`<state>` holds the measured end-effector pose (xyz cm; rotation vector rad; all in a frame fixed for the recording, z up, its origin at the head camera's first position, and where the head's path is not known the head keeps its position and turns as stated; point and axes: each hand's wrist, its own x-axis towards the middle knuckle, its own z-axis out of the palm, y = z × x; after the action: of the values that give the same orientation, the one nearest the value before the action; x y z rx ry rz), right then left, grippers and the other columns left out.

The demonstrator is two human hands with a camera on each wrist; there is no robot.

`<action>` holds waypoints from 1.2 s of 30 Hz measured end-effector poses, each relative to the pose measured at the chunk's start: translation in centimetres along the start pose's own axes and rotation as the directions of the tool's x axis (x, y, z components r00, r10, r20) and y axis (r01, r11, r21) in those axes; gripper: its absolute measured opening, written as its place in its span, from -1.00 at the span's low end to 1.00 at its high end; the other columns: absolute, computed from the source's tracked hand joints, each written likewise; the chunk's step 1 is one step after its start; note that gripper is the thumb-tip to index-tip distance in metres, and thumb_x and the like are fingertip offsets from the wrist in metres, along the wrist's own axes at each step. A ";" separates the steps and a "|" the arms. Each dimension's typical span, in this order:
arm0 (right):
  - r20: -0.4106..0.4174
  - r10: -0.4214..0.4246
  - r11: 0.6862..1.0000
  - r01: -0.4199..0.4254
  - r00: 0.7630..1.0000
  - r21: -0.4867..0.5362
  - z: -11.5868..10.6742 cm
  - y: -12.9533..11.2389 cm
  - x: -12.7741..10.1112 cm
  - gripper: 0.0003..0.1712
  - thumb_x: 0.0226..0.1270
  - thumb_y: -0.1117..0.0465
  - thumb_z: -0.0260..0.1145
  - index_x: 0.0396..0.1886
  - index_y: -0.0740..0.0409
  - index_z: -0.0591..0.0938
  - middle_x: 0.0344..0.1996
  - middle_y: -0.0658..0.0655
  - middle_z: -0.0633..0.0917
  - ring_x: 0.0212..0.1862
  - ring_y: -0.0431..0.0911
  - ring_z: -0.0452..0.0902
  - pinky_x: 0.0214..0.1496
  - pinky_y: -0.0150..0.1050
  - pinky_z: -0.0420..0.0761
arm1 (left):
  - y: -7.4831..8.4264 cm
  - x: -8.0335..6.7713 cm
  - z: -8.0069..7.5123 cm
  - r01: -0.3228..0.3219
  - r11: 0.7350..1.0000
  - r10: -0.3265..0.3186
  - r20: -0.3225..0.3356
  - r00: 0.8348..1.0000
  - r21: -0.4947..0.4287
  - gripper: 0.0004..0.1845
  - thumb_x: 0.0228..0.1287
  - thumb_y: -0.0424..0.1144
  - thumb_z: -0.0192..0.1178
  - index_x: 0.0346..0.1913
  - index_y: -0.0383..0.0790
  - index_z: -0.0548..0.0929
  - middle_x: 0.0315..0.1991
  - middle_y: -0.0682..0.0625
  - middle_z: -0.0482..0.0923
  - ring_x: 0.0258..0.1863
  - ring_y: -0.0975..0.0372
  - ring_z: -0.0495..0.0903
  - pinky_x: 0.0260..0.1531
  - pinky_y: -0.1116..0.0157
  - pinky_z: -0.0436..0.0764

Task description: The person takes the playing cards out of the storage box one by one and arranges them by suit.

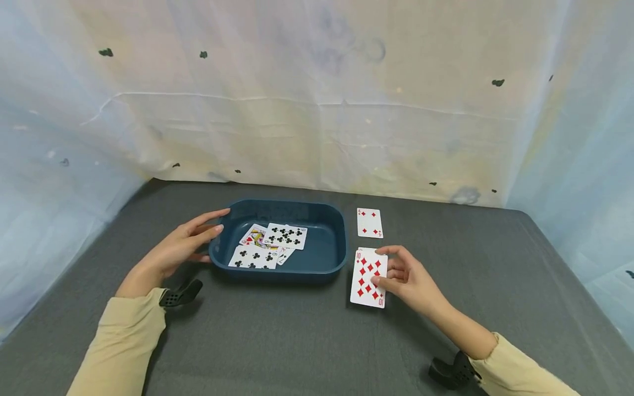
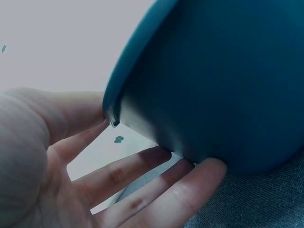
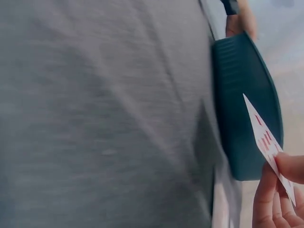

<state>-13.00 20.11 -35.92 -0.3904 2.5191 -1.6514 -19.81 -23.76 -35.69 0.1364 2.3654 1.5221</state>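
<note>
Your right hand [image 1: 407, 278] pinches a rectangular white ten-of-diamonds card [image 1: 365, 278] — your left hand [image 1: 175, 246], fingers apart, touches a dark-blue rounded plastic tray [image 1: 327, 234].

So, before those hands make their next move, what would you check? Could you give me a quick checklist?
1. Right hand has a grip: ok, it pinches the ten of diamonds.
2. Only one card there: cannot tell, another white edge shows behind the ten.
3. Left hand at the tray: ok, its fingers touch the tray's left end.
4. Bare space in the tray: ok, its right part shows no cards.
5. Ten above the tray, if it goes there next: not ok, it is to the tray's right.
6. Cards in the tray all uncovered: not ok, some overlap.
</note>
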 end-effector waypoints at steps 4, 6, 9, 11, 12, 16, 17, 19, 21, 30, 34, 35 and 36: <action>0.020 0.000 1.000 0.000 1.000 -0.016 -0.2 0.6 -1.2 -0.42 0.18 0.35 0.39 0.16 0.33 0.38 -0.44 0.14 0.55 -0.48 -0.27 0.43 -0.49 -0.38 0.43 | 0.1 0.1 0.0 -0.001 1.000 0.001 0.005 1.000 -0.006 -0.32 0.42 0.11 0.01 0.51 0.14 0.05 0.47 -0.29 0.02 0.36 -0.17 0.22 -0.07 0.02 0.61; 0.029 0.011 1.000 -0.010 1.000 -0.022 -0.3 0.9 -1.8 -0.43 0.19 0.34 0.39 0.15 0.34 0.38 -0.42 0.16 0.57 -0.46 -0.26 0.47 -0.49 -0.38 0.45 | 0.2 0.2 -0.1 -0.002 1.000 0.002 0.008 1.000 -0.011 -0.33 0.43 0.09 0.01 0.51 0.15 0.05 0.47 -0.29 0.03 0.36 -0.17 0.23 -0.07 0.03 0.62; 0.040 0.032 0.999 -0.031 0.999 -0.027 -0.3 1.2 -2.5 -0.44 0.18 0.33 0.40 0.14 0.33 0.39 -0.41 0.18 0.59 -0.44 -0.24 0.53 -0.48 -0.37 0.48 | 0.3 0.2 -0.1 -0.003 1.000 0.003 0.010 1.000 -0.013 -0.34 0.45 0.07 0.00 0.51 0.15 0.05 0.47 -0.29 0.03 0.36 -0.18 0.23 -0.08 0.03 0.62; 0.047 0.044 0.999 -0.043 0.998 -0.029 -0.3 1.4 -2.8 -0.43 0.17 0.31 0.41 0.13 0.33 0.39 -0.41 0.17 0.59 -0.45 -0.24 0.53 -0.48 -0.37 0.48 | 0.3 0.1 -0.1 -0.001 1.000 0.001 0.010 1.000 -0.010 -0.34 0.45 0.07 0.00 0.51 0.15 0.05 0.47 -0.29 0.02 0.36 -0.18 0.22 -0.08 0.03 0.62; 0.050 0.050 0.998 -0.048 0.997 -0.031 -0.3 1.5 -3.0 -0.43 0.17 0.30 0.42 0.13 0.32 0.39 -0.41 0.17 0.58 -0.45 -0.24 0.52 -0.48 -0.37 0.48 | 0.3 0.1 -0.1 -0.001 1.000 0.001 0.010 1.000 -0.009 -0.34 0.45 0.07 0.00 0.52 0.14 0.04 0.47 -0.29 0.02 0.36 -0.18 0.22 -0.08 0.03 0.62; 0.078 0.041 0.999 -0.039 0.996 -0.020 -0.2 1.8 -3.6 -0.42 0.17 0.30 0.42 0.12 0.35 0.38 -0.41 0.17 0.56 -0.44 -0.25 0.53 -0.47 -0.37 0.51 | 0.4 0.0 -0.1 -0.002 1.000 0.002 0.010 1.000 -0.008 -0.34 0.45 0.06 -0.01 0.52 0.13 0.04 0.48 -0.29 0.00 0.37 -0.19 0.19 -0.07 0.01 0.61; 0.083 0.034 0.999 -0.033 0.996 -0.020 -0.2 1.9 -3.7 -0.43 0.16 0.31 0.42 0.11 0.36 0.39 -0.39 0.18 0.56 -0.42 -0.25 0.54 -0.45 -0.37 0.53 | 0.4 0.0 -0.1 -0.004 1.000 0.004 0.010 1.000 -0.008 -0.34 0.46 0.06 -0.01 0.52 0.12 0.04 0.48 -0.29 0.00 0.37 -0.20 0.19 -0.07 0.00 0.61; 0.088 0.019 1.000 -0.017 0.996 -0.026 -0.1 2.0 -3.9 -0.44 0.15 0.32 0.42 0.09 0.37 0.39 -0.36 0.20 0.56 -0.39 -0.25 0.55 -0.42 -0.37 0.56 | 0.4 0.0 -0.1 -0.005 1.000 0.005 0.010 1.000 -0.008 -0.34 0.46 0.06 -0.01 0.52 0.11 0.04 0.48 -0.30 0.00 0.38 -0.20 0.18 -0.06 -0.01 0.61; 0.078 0.014 0.998 -0.009 0.997 -0.063 0.0 2.0 -4.1 -0.46 0.13 0.31 0.44 0.05 0.35 0.42 -0.33 0.19 0.55 -0.37 -0.26 0.54 -0.39 -0.38 0.56 | 0.4 0.0 -0.1 -0.006 1.000 0.006 0.008 1.000 -0.008 -0.34 0.46 0.06 -0.01 0.52 0.11 0.05 0.48 -0.30 0.01 0.38 -0.20 0.18 -0.07 -0.02 0.61; -0.040 -0.074 0.894 0.049 0.996 -0.445 0.6 1.6 -4.3 -0.54 -0.10 0.28 0.59 -0.15 0.09 0.62 -0.34 -0.04 0.53 -0.35 -0.28 0.43 -0.32 -0.39 0.53 | 0.4 -0.1 0.0 0.003 1.000 -0.003 0.001 1.000 -0.001 -0.34 0.46 0.05 -0.01 0.52 0.11 0.05 0.48 -0.31 0.00 0.37 -0.20 0.19 -0.06 -0.02 0.60; -0.035 -0.063 0.880 0.039 0.997 -0.472 0.5 1.5 -4.2 -0.54 -0.10 0.20 0.60 -0.15 0.07 0.65 -0.32 -0.04 0.52 -0.35 -0.27 0.41 -0.32 -0.38 0.50 | 0.4 -0.1 0.0 0.005 1.000 -0.005 -0.002 1.000 0.003 -0.34 0.46 0.06 -0.01 0.52 0.11 0.04 0.48 -0.31 0.00 0.37 -0.21 0.19 -0.06 -0.04 0.60; -0.036 -0.055 0.878 0.032 0.998 -0.478 0.5 1.4 -4.2 -0.55 -0.10 0.20 0.60 -0.15 0.06 0.66 -0.32 -0.04 0.52 -0.35 -0.27 0.41 -0.31 -0.38 0.49 | 0.4 -0.1 0.0 0.006 1.000 -0.006 -0.003 1.000 0.004 -0.34 0.46 0.06 -0.01 0.52 0.10 0.04 0.48 -0.31 -0.01 0.37 -0.21 0.19 -0.06 -0.04 0.60; -0.032 -0.053 0.875 0.031 0.998 -0.483 0.5 1.4 -4.2 -0.56 -0.10 0.19 0.60 -0.15 0.05 0.66 -0.33 -0.05 0.52 -0.35 -0.28 0.41 -0.31 -0.38 0.49 | 0.4 -0.1 0.0 0.006 1.000 -0.006 -0.003 1.000 0.004 -0.33 0.45 0.07 -0.01 0.52 0.10 0.04 0.48 -0.32 -0.01 0.37 -0.21 0.19 -0.06 -0.04 0.60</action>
<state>-9.08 21.32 -37.66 -0.4530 2.9609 -1.0233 -19.70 -23.56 -35.28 0.1282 2.3695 1.5157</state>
